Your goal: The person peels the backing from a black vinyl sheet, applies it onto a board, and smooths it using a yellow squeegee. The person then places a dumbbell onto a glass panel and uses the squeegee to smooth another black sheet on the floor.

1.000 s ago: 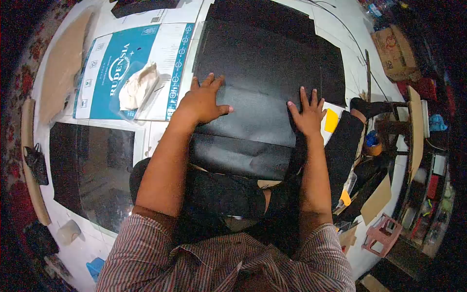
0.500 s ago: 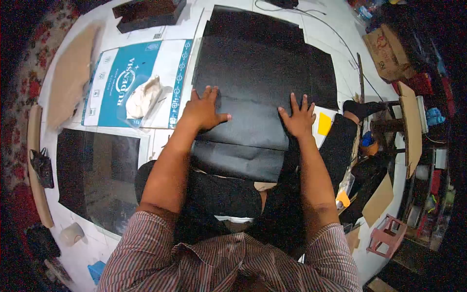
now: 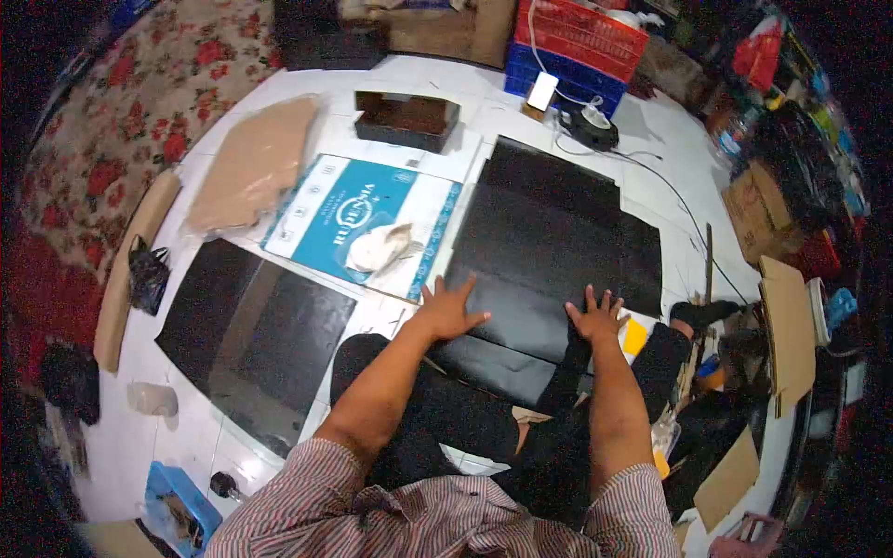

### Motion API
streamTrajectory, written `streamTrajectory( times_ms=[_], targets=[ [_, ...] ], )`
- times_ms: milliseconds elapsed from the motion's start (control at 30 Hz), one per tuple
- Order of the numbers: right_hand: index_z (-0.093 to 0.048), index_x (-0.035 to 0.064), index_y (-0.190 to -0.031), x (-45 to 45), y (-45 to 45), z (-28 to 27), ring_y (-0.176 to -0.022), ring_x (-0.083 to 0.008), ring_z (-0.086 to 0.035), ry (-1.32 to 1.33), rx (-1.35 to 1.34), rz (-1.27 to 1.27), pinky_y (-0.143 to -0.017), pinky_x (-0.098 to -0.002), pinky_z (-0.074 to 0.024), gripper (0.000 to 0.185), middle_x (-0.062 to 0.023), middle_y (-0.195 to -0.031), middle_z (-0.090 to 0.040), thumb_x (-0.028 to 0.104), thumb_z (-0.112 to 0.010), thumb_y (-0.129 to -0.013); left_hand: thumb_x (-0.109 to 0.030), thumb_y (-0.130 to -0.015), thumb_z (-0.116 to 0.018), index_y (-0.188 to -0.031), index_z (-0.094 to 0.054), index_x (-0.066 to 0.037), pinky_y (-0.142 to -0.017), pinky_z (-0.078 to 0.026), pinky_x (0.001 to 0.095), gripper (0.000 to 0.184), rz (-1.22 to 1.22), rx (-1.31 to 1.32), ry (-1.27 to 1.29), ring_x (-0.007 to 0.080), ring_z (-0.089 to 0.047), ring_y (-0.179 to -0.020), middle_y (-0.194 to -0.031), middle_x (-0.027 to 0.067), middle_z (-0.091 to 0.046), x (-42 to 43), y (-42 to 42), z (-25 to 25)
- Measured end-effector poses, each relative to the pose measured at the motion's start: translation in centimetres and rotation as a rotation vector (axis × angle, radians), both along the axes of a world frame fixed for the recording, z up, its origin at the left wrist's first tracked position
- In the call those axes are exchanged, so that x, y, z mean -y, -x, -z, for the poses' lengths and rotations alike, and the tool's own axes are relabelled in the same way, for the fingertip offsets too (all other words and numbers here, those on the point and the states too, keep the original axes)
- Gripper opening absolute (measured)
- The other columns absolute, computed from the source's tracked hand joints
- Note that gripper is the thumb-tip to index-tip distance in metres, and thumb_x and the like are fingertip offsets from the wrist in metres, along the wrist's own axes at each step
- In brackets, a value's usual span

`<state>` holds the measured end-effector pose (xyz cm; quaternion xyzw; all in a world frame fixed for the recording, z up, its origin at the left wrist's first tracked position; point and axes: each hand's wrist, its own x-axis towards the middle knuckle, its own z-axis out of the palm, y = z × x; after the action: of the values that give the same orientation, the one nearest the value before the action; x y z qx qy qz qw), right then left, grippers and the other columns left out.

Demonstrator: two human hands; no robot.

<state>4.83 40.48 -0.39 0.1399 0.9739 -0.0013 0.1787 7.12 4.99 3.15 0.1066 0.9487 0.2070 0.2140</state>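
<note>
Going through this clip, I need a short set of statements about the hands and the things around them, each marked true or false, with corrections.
1. The left hand and right hand both lie on the black sheet. True.
2. The right hand is clenched in a fist. False: it is open and spread.
3. The blue-and-white cardboard lies to the right of the black sheet. False: it lies to the left.
4. A red crate sits above a blue crate. True.
</note>
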Motion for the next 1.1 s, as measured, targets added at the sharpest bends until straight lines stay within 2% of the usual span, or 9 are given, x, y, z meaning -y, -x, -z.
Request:
streamTrajectory(
  times_ms=[200, 367, 500, 533, 600, 733, 933, 1000, 1100],
  targets=[
    [-0.022, 0.0322, -0.161, 1.5, 0.3, -1.0, -0.153, -0.0466, -0.008, -0.074, 0.033, 0.071, -0.116, -0.0734, -0.011, 0.086, -0.0117, -0.169, -0.018, 0.077, -0.044, -0.09, -0.044, -0.088, -0.075, -0.154, -0.04, -0.012, -0.121, -0.02, 0.0583, 0.081, -0.173, -0.472, -0.52, 0.0482, -0.023, -0.149, -0.159, 0.0212, -0.036, 9.0, -12.5, -3.9],
    [-0.057, 0.0181, -0.143, 6.6, 1.2, -1.7, -0.145, -0.0466, -0.031, -0.164, -0.218, -0.008, -0.113, -0.0693, -0.0274, 0.066, -0.0156, -0.155, -0.044, 0.052, -0.071, -0.087, -0.037, -0.086, -0.078, -0.15, -0.043, -0.005, -0.121, -0.026, 0.0502, 0.079, -0.639, -0.602, -0.272, 0.0426, -0.032, -0.147, -0.155, 0.0227, -0.041, 21.1, -24.3, -0.1],
    [-0.074, 0.0057, -0.112, 17.0, 0.8, -2.0, -0.127, -0.0384, -0.053, 0.272, -0.792, -0.47, -0.109, -0.0468, -0.0425, 0.041, -0.0177, -0.13, -0.063, 0.031, -0.079, -0.081, -0.03, -0.085, -0.08, -0.152, -0.034, 0.003, -0.113, -0.038, 0.0445, 0.087, -1.187, -0.589, -0.132, 0.0393, -0.048, -0.134, -0.147, 0.0281, -0.047, 27.6, -32.6, 4.0],
    [-0.073, 0.0032, -0.11, 20.9, -0.1, -3.2, -0.124, -0.0392, -0.054, 0.426, -0.748, -0.513, -0.108, -0.0486, -0.0419, 0.04, -0.0199, -0.127, -0.064, 0.029, -0.079, -0.08, -0.03, -0.085, -0.08, -0.152, -0.034, 0.003, -0.113, -0.038, 0.0445, 0.087, -1.194, -0.59, -0.126, 0.0393, -0.048, -0.134, -0.147, 0.0281, -0.047, 27.7, -33.4, 3.7],
    [-0.072, -0.0004, -0.108, 28.6, -1.5, -4.0, -0.118, -0.039, -0.058, 0.691, -0.717, -0.645, -0.106, -0.0491, -0.0425, 0.041, -0.0217, -0.121, -0.067, 0.026, -0.081, -0.078, -0.032, -0.087, -0.08, -0.153, -0.025, 0.008, -0.108, -0.043, 0.0393, 0.095, -1.673, -0.325, -0.73, 0.0351, -0.054, -0.129, -0.143, 0.0291, -0.05, 27.6, -34.9, 2.7],
    [-0.072, 0.0036, -0.116, 42.9, -5.4, -5.3, -0.118, -0.0409, -0.059, 1.068, -0.316, -0.732, -0.103, -0.0467, -0.0469, 0.052, -0.0229, -0.12, -0.067, 0.04, -0.08, -0.08, -0.036, -0.089, -0.078, -0.154, -0.016, 0.009, -0.103, -0.045, 0.0347, 0.1, -1.782, -0.308, -0.722, 0.0309, -0.056, -0.124, -0.139, 0.0264, -0.054, 28.1, -36.5, 5.8],
    [-0.062, 0.0018, -0.131, 53.0, -6.2, -4.1, -0.129, -0.0385, -0.054, 0.693, 0.192, -0.833, -0.108, -0.0442, -0.0455, 0.069, -0.0234, -0.138, -0.059, 0.05, -0.073, -0.083, -0.044, -0.092, -0.072, -0.158, -0.014, 0.0, -0.101, -0.044, 0.045, 0.098, -1.875, -0.188, -0.865, 0.033, -0.052, -0.125, -0.145, 0.0219, -0.049, 27.3, -35.8, 3.7],
    [-0.058, 0.0025, -0.135, 51.7, -5.8, -0.1, -0.136, -0.0402, -0.048, 0.561, -0.034, -0.634, -0.109, -0.0473, -0.0446, 0.067, -0.0235, -0.146, -0.051, 0.043, -0.072, -0.084, -0.053, -0.09, -0.07, -0.159, -0.014, -0.007, -0.106, -0.038, 0.0555, 0.101, -1.895, -0.066, -0.928, 0.0382, -0.042, -0.138, -0.153, 0.0199, -0.042, 27.7, -36.1, 3.5],
    [-0.056, 0.0005, -0.135, 50.7, -3.4, -0.4, -0.133, -0.0366, -0.047, 0.439, 0.026, -0.518, -0.104, -0.0491, -0.0483, 0.061, -0.0176, -0.142, -0.047, 0.032, -0.069, -0.084, -0.047, -0.089, -0.074, -0.157, -0.019, 0.002, -0.101, -0.045, 0.0434, 0.1, -1.932, -0.148, -0.854, 0.0332, -0.053, -0.124, -0.145, 0.0247, -0.049, 27.4, -36.3, 3.3]
  ],
)
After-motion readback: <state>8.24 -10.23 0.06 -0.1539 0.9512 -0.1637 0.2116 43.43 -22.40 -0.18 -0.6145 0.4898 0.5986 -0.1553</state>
